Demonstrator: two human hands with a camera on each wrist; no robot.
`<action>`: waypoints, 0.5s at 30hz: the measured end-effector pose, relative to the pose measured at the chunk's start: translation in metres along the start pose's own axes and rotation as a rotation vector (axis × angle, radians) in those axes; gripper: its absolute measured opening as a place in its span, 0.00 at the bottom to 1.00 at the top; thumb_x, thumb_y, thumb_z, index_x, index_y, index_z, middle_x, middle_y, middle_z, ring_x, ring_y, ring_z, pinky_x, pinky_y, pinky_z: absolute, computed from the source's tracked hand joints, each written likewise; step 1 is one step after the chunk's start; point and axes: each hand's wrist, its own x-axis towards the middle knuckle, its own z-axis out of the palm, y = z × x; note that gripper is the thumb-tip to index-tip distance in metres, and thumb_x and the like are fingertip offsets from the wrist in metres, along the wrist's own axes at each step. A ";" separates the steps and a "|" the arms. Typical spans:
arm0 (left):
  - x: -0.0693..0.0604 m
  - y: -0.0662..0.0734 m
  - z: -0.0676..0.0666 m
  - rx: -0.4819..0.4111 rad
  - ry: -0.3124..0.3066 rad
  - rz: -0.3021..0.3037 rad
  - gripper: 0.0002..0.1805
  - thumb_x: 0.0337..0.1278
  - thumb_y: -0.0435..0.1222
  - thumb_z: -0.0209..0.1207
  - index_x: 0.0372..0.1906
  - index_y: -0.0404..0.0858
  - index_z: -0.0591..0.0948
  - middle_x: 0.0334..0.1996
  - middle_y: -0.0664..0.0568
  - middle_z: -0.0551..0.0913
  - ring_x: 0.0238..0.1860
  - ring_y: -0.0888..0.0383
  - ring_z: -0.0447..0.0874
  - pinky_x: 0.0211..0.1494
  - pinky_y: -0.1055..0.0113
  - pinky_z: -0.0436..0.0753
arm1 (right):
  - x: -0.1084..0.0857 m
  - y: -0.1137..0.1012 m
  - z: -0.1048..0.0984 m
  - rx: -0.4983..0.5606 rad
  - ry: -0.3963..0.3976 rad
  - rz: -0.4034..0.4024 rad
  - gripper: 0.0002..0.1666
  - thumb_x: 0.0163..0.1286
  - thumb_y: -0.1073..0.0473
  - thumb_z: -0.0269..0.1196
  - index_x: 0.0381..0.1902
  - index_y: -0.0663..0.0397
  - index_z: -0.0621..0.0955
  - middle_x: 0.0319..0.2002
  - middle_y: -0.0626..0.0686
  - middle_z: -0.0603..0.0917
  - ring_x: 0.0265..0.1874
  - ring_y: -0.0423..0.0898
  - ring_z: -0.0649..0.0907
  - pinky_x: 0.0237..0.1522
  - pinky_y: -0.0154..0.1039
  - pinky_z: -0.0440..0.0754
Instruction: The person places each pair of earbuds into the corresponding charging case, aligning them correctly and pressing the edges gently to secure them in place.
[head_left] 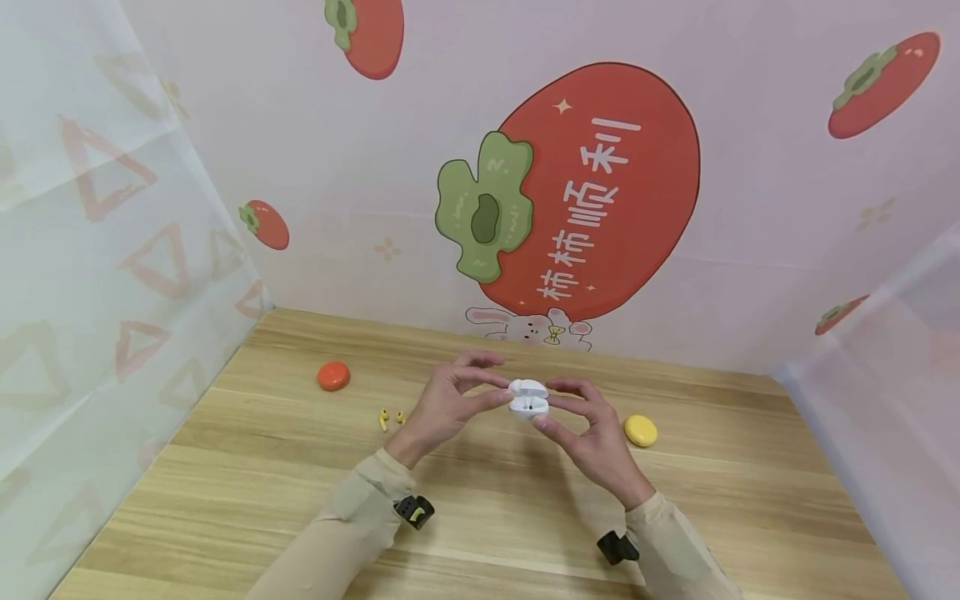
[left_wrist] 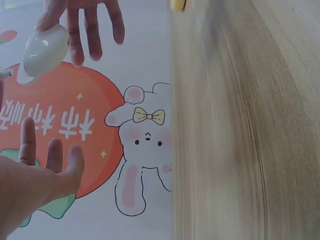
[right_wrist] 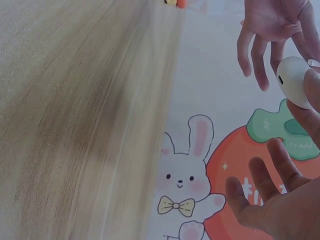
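One small, rounded case of glossy white plastic (head_left: 533,390) is held up above the wood-grained table (head_left: 495,542), its hinged lid raised. The right grip (head_left: 596,429) grasps it, thumb on the near side and a finger opposite, the remaining fingers spread free. The left grip (head_left: 447,400) pinches a tiny white stemmed earbud (right_wrist: 314,63) between thumb and finger, at the left edge of the case; the fingertips hide much of it, so whether it touches the case is hard to tell.

The case should handle as light, stiff and rather slippery, with the hinge probably its most delicate part; it is best held by the base, with thumb and finger on opposite sides and clear of the lid. The earbud is likely lighter yet, smooth and easy to drop, best taken by the stem with a gentle pinch.

By count: one white case, one white earbud outside it, two small yellow stemmed earbuds (head_left: 384,419) lying near the left grip, one round, glossy orange-red case (head_left: 333,376) farther left, and one round, smooth yellow case (head_left: 641,431) just right of the right grip
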 end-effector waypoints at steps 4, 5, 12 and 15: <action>0.000 0.000 0.003 0.013 -0.018 -0.007 0.08 0.57 0.30 0.71 0.41 0.32 0.90 0.60 0.48 0.77 0.66 0.48 0.73 0.67 0.36 0.68 | 0.000 0.000 0.000 -0.002 0.001 -0.007 0.17 0.61 0.63 0.75 0.49 0.54 0.89 0.56 0.56 0.80 0.59 0.53 0.77 0.55 0.62 0.74; 0.000 0.000 0.003 0.017 -0.022 -0.006 0.08 0.57 0.30 0.71 0.41 0.32 0.90 0.60 0.48 0.77 0.66 0.48 0.72 0.67 0.37 0.68 | 0.000 0.000 0.000 -0.002 0.001 -0.009 0.17 0.61 0.63 0.75 0.49 0.54 0.89 0.56 0.56 0.80 0.59 0.53 0.77 0.55 0.62 0.74; 0.001 -0.002 0.007 0.052 -0.030 0.009 0.07 0.56 0.31 0.72 0.40 0.33 0.90 0.60 0.48 0.77 0.68 0.46 0.70 0.69 0.44 0.69 | 0.001 0.000 0.001 0.001 0.004 -0.015 0.17 0.61 0.63 0.75 0.49 0.54 0.89 0.56 0.54 0.80 0.59 0.53 0.77 0.55 0.61 0.74; 0.001 -0.002 0.009 0.078 -0.027 0.014 0.08 0.56 0.32 0.72 0.40 0.34 0.90 0.59 0.49 0.78 0.67 0.49 0.70 0.69 0.45 0.69 | 0.001 0.000 0.001 0.005 0.004 -0.017 0.17 0.61 0.63 0.75 0.49 0.54 0.89 0.56 0.54 0.80 0.59 0.54 0.77 0.55 0.61 0.74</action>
